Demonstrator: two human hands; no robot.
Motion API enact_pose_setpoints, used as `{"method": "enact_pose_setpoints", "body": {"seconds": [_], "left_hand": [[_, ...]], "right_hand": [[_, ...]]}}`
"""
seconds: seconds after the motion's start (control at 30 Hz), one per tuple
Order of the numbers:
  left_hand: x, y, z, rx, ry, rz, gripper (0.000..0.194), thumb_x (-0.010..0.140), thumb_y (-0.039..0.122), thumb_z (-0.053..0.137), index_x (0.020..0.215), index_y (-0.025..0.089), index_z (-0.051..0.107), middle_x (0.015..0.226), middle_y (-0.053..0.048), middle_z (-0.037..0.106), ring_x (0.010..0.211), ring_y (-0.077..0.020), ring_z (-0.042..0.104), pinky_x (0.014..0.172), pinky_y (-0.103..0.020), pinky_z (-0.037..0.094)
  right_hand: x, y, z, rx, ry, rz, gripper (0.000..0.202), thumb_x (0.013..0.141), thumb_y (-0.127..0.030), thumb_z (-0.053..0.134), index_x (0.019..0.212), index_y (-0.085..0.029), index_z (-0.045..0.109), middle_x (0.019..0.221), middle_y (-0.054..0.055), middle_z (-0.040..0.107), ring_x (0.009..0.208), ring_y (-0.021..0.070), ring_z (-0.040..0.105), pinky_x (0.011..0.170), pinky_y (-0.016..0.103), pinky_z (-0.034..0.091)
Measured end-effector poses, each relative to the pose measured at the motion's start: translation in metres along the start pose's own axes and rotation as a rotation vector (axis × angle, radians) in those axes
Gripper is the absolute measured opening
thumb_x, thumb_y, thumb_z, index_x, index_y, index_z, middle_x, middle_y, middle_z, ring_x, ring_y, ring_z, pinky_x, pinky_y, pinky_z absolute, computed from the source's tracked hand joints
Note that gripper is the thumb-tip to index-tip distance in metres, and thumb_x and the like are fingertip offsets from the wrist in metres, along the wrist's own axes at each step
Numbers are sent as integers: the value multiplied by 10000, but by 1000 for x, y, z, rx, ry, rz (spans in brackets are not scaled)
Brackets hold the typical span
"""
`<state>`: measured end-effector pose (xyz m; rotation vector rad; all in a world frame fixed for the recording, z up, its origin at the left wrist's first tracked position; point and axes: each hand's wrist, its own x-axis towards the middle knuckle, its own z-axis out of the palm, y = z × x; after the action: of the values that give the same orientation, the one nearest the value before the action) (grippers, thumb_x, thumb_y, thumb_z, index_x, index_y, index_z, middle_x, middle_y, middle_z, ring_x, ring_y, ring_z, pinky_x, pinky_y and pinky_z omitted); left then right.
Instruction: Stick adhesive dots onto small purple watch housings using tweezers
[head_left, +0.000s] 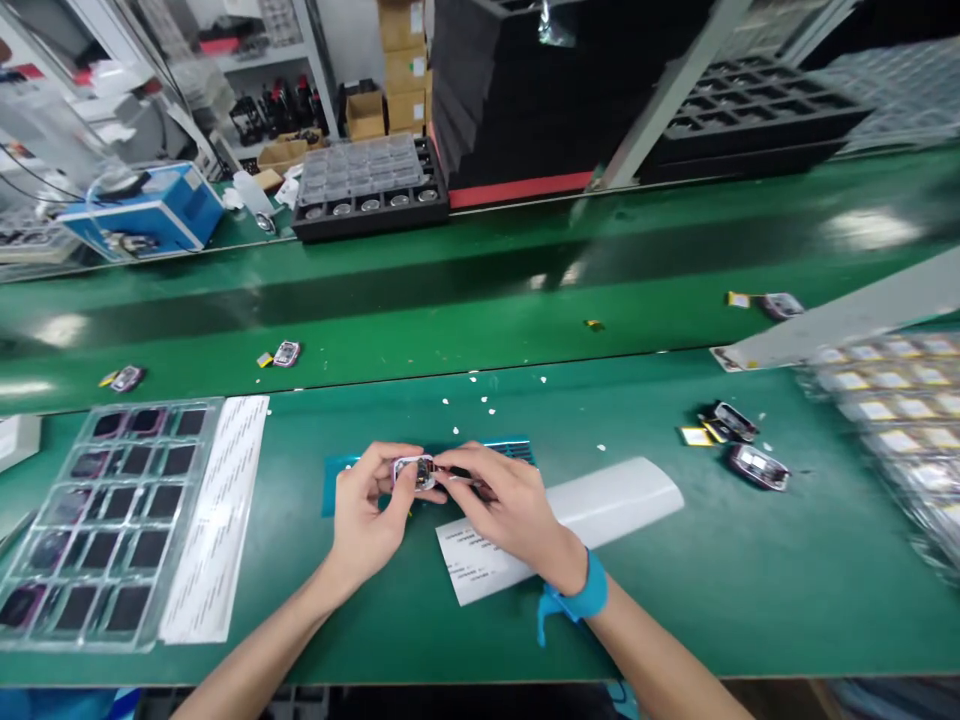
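Observation:
Near the middle of the green bench, my left hand grips a small watch case with a pinkish rim, its inside facing up. Fingers of my right hand are pinched together at the case's right edge; whatever lies between them is too small to make out. A blue wristband is on my right wrist. Under both hands lies a blue mat, mostly covered. Beneath my right hand, a white sheet with printed lines curls up at its right end.
At left stands a clear tray of dark square parts beside a printed white strip. Two open watch cases lie at right, near a tray of yellow-edged parts. More cases sit on the green belt behind.

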<state>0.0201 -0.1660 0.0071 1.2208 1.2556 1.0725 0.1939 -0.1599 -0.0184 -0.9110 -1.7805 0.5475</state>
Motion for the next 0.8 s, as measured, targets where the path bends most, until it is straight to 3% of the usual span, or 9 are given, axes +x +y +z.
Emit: {"method": "enact_pose_setpoints", "body": {"seconds": [0.13, 0.37, 0.6, 0.73, 0.8], "left_hand": [[0, 1, 2, -15, -10, 2, 250, 871, 418, 756, 904, 187, 665, 765, -51, 788, 560, -223, 773, 527, -279, 624], [4, 6, 0, -83, -156, -109, 289, 833, 443, 783, 931, 174, 737, 779, -47, 773, 509, -222, 752, 476, -291, 611], [5, 8, -3, -123, -183, -162, 365, 797, 517, 810, 931, 180, 774, 733, -46, 766, 488, -229, 736, 490, -331, 629], [6, 8, -2, -106, -169, -149, 350, 793, 510, 817, 917, 185, 782, 684, -30, 750, 471, -224, 727, 481, -321, 618], [5, 10, -2, -82, -164, -132, 334, 781, 502, 822, 898, 191, 792, 660, -25, 750, 439, -214, 708, 467, -314, 607]], "right_hand": [[4, 0, -3, 4, 20, -32, 200, 981, -83, 579, 1081, -213, 694, 918, 35, 767, 823, 154, 730, 716, 274, 634], [5, 1, -5, -34, 48, -14, 214, 970, -66, 597, 1088, -210, 703, 947, 39, 760, 830, 153, 728, 730, 288, 647], [-3, 6, -13, -274, -48, -126, 322, 1010, -82, 508, 1225, -205, 715, 1041, 49, 777, 865, 130, 742, 666, 223, 623], [-1, 9, -6, -307, -18, -174, 298, 1021, -94, 505, 1205, -196, 717, 1027, 43, 784, 868, 125, 744, 659, 212, 606], [-1, 5, -9, -329, -91, -165, 260, 1036, -127, 510, 1188, -198, 708, 1047, 46, 775, 892, 130, 738, 689, 220, 603]]}}
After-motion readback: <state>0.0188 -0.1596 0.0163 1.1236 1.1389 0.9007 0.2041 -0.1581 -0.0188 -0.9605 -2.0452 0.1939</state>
